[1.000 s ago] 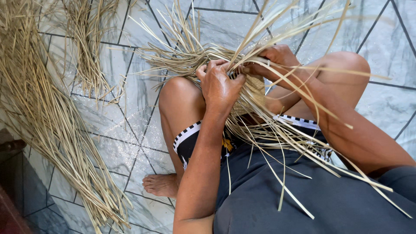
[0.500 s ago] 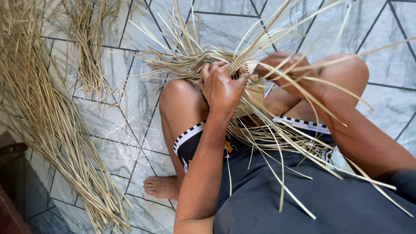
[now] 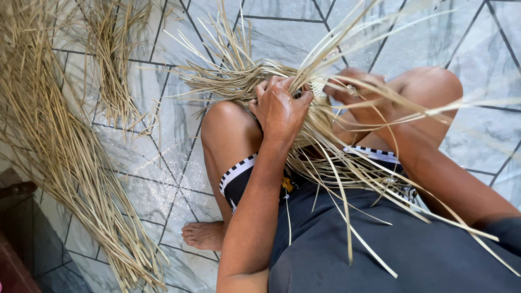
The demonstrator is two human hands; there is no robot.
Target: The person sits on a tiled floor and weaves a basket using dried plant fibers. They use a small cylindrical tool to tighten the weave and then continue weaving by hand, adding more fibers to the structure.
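Note:
A half-woven piece of pale dry straw (image 3: 317, 114) rests on my lap between my knees, its loose strips fanning out in all directions. My left hand (image 3: 279, 108) presses down on the woven part with fingers curled over the strips. My right hand (image 3: 358, 92) pinches several strips at the piece's right edge; a ring shows on one finger. Long strips trail over my dark skirt (image 3: 391, 249) and cross in front of my right forearm.
A long thick bundle of straw (image 3: 59, 157) lies along the tiled floor at left. A smaller bundle (image 3: 114, 59) lies at the top left. My bare foot (image 3: 203, 234) rests on the tiles. A dark wooden edge (image 3: 13, 239) stands at the bottom left.
Both hands have shifted slightly on the weaving; the right hand moved up and pulled strips outward, and the loose strips have swung to the right.

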